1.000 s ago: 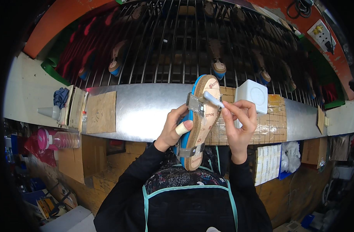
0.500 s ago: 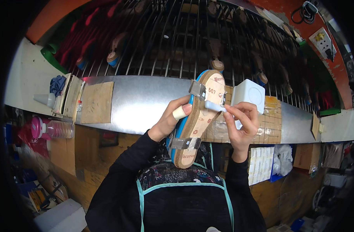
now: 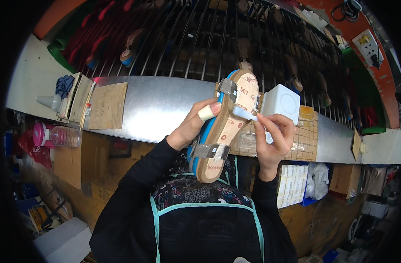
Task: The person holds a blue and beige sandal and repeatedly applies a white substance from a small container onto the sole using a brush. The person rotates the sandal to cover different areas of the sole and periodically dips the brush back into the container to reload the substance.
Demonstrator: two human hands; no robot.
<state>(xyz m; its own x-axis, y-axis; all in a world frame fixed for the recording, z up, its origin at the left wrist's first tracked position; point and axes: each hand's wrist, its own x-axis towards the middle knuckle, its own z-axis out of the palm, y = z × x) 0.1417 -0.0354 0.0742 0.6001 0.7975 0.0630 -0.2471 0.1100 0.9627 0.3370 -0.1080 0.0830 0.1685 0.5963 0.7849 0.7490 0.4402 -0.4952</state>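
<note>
A sandal (image 3: 229, 127) is held upright on a slant in front of me, its pale, printed underside facing me. Cork rims that underside, a blue last shows along its left edge, and grey strap ends fold over at two places. My left hand (image 3: 192, 126), a pale wrap on its thumb, is closed round the left side of the sandal. Between the thumb and fingers of my right hand (image 3: 275, 138) is a small white brush-like applicator (image 3: 243, 114), its pale tip lying over the middle of the underside. Whether the tip touches cannot be told.
Behind the sandal stands a white square container (image 3: 281, 103) on a taped cardboard sheet (image 3: 303, 140). The metal worktop (image 3: 154, 105) borders a rack of rods (image 3: 178, 44) bearing several shoes. A cardboard piece (image 3: 107, 106) and pink-lidded bottle (image 3: 56, 134) are at left.
The sandal sits slightly higher in view, along with both hands. The applicator remains over the middle of the underside, and both grips look the same.
</note>
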